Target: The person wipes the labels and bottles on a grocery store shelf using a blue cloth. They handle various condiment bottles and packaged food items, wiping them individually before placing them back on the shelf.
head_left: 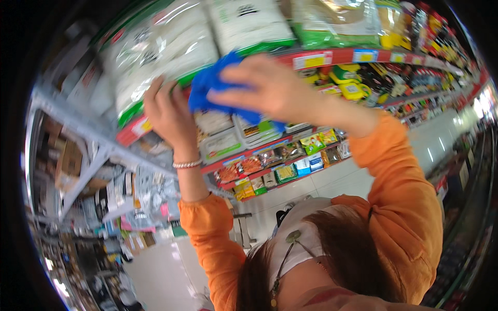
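Observation:
A crumpled blue cloth is gripped between the fingers and thumb of my right hand, in front of a shelf's red front strip. Close on its left, my left hand is raised with its fingers bent over the strip, near the lower edge of white plastic packs with green borders. Whether its fingertips hold the strip or a pack cannot be told. Part of the shelf edge is hidden behind both hands and the cloth.
Price tags line the red strip. Lower shelves carry trays and small packets. Yellow-capped containers stand to the right. A grey metal rack with boxes is at the left. Pale floor tiles show below.

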The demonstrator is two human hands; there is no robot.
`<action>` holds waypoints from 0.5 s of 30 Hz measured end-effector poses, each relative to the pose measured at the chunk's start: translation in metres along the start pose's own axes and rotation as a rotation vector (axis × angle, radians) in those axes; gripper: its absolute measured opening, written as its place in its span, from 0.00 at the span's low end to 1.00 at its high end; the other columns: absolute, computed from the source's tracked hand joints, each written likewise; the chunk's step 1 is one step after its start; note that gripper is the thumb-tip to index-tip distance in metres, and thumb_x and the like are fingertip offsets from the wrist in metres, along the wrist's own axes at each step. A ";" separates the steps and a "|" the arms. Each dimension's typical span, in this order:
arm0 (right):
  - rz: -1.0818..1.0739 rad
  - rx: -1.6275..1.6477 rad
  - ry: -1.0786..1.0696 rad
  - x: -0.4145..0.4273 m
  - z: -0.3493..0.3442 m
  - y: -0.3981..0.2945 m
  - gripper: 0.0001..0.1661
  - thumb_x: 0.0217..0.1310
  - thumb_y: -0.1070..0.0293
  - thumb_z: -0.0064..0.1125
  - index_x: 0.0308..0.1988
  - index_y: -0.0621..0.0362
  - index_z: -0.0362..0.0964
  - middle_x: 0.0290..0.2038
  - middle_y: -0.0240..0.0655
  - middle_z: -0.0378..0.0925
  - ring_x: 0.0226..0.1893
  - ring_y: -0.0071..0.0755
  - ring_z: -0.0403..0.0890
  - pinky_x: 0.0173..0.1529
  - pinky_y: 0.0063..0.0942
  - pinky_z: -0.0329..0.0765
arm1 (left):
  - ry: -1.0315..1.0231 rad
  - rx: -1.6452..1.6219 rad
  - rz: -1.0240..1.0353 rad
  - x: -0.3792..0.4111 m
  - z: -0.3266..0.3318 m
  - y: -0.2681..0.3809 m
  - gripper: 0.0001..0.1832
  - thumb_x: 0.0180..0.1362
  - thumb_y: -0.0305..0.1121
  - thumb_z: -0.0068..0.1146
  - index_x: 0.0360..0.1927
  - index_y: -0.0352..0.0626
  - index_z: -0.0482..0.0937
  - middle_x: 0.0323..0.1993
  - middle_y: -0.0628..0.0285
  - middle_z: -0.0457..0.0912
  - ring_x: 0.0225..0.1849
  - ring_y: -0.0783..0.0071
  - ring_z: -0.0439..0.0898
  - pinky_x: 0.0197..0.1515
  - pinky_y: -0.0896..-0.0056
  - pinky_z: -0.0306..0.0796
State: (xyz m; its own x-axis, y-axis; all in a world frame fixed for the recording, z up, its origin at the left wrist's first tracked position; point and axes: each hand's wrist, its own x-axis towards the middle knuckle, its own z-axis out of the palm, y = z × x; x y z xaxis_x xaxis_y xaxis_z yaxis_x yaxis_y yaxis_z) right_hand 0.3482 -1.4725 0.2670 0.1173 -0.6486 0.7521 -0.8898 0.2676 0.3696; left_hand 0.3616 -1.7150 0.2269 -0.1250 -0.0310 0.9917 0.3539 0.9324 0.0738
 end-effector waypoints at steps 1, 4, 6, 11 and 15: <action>-0.013 -0.009 -0.005 -0.012 0.014 -0.005 0.27 0.52 0.70 0.61 0.54 0.43 0.81 0.54 0.34 0.76 0.48 0.42 0.77 0.53 0.34 0.78 | 0.011 0.028 0.003 -0.002 0.004 0.001 0.07 0.60 0.22 0.61 0.42 0.40 0.81 0.51 0.52 0.81 0.53 0.51 0.80 0.56 0.55 0.73; 0.173 -0.051 0.029 -0.057 0.034 0.008 0.26 0.52 0.70 0.60 0.54 0.42 0.81 0.54 0.32 0.75 0.47 0.40 0.77 0.51 0.32 0.79 | 0.030 0.036 0.019 -0.005 0.012 0.003 0.06 0.62 0.23 0.60 0.43 0.39 0.81 0.52 0.53 0.81 0.54 0.52 0.79 0.58 0.56 0.71; 0.184 -0.161 0.092 -0.093 0.026 0.021 0.27 0.51 0.70 0.61 0.53 0.41 0.81 0.54 0.31 0.76 0.47 0.40 0.77 0.51 0.33 0.79 | 0.047 0.019 0.029 -0.009 0.014 -0.002 0.06 0.63 0.23 0.60 0.43 0.38 0.81 0.53 0.55 0.81 0.56 0.54 0.78 0.61 0.55 0.70; 0.385 -0.320 0.187 -0.164 -0.029 0.050 0.31 0.47 0.73 0.65 0.55 0.41 0.82 0.52 0.34 0.75 0.49 0.45 0.76 0.55 0.39 0.74 | 0.064 0.053 0.065 -0.015 0.013 -0.009 0.06 0.65 0.23 0.58 0.45 0.37 0.80 0.55 0.54 0.80 0.57 0.56 0.77 0.62 0.57 0.69; 0.663 -0.583 0.231 -0.238 -0.078 0.080 0.32 0.49 0.78 0.63 0.57 0.46 0.80 0.52 0.40 0.73 0.53 0.50 0.74 0.57 0.41 0.72 | 0.072 0.045 0.054 -0.015 0.013 -0.011 0.07 0.65 0.22 0.57 0.45 0.37 0.80 0.55 0.54 0.80 0.58 0.57 0.77 0.70 0.52 0.64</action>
State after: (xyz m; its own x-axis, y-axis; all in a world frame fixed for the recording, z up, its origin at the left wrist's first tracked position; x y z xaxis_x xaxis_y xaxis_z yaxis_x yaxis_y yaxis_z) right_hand 0.2839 -1.2415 0.1600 -0.1976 -0.0915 0.9760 -0.4495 0.8933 -0.0073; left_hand 0.3474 -1.7197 0.2098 -0.0391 -0.0042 0.9992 0.3160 0.9486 0.0163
